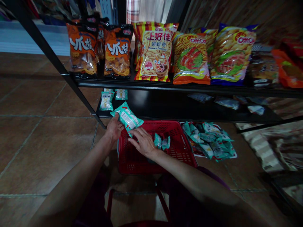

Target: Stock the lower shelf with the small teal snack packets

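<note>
A teal and white snack packet [126, 117] is held above the far left corner of a red plastic basket [175, 129]. My left hand [114, 128] grips the packet's near left edge. My right hand [143, 142] rests over the basket with its fingertips on the packet's near end. Two small teal packets [162, 142] lie inside the basket just right of my right hand.
A black shelf rack [146, 84] stands ahead; its upper shelf carries large orange, yellow and blue snack bags [155, 52]. Two teal packets [107, 100] lie on the lower shelf. A pile of teal packets [210, 140] sits right of the basket. Brown floor tiles lie to the left.
</note>
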Demonstrator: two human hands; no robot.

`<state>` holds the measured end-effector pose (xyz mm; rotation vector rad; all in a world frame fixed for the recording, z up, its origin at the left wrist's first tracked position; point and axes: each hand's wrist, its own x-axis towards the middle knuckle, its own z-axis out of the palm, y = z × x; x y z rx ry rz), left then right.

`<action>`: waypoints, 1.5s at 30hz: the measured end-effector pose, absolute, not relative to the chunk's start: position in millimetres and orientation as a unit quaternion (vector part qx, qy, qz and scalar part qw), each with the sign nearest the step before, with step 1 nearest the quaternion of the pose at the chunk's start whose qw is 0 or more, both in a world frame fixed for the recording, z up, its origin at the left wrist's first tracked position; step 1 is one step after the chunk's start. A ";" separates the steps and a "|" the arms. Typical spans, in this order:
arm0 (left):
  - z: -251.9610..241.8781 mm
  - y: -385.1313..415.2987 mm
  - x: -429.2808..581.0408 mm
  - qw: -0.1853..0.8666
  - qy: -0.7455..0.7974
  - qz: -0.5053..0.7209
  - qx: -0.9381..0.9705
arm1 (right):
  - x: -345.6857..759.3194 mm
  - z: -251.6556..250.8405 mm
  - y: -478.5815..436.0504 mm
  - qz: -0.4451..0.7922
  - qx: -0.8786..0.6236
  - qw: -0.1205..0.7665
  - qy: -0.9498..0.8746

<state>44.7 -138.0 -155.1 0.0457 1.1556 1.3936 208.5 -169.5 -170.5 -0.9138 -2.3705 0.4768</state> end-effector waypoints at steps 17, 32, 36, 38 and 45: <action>-147.0 -138.3 51.1 0.638 0.477 0.605 -0.012 | 210.4 -164.2 -142.5 0.742 -0.487 0.363 -0.284; -140.6 -137.3 36.0 0.629 0.438 0.642 -0.022 | 204.5 -172.5 -151.0 0.736 -0.500 0.359 -0.283; -139.2 -135.6 34.2 0.609 0.452 0.651 -0.048 | 204.4 -174.6 -151.4 0.738 -0.503 0.352 -0.282; -139.1 -134.8 33.1 0.603 0.456 0.652 -0.053 | 204.1 -175.2 -151.6 0.739 -0.504 0.347 -0.281; -143.9 -132.7 28.5 0.579 0.488 0.654 -0.002 | 203.1 -174.9 -151.3 0.725 -0.516 0.356 -0.285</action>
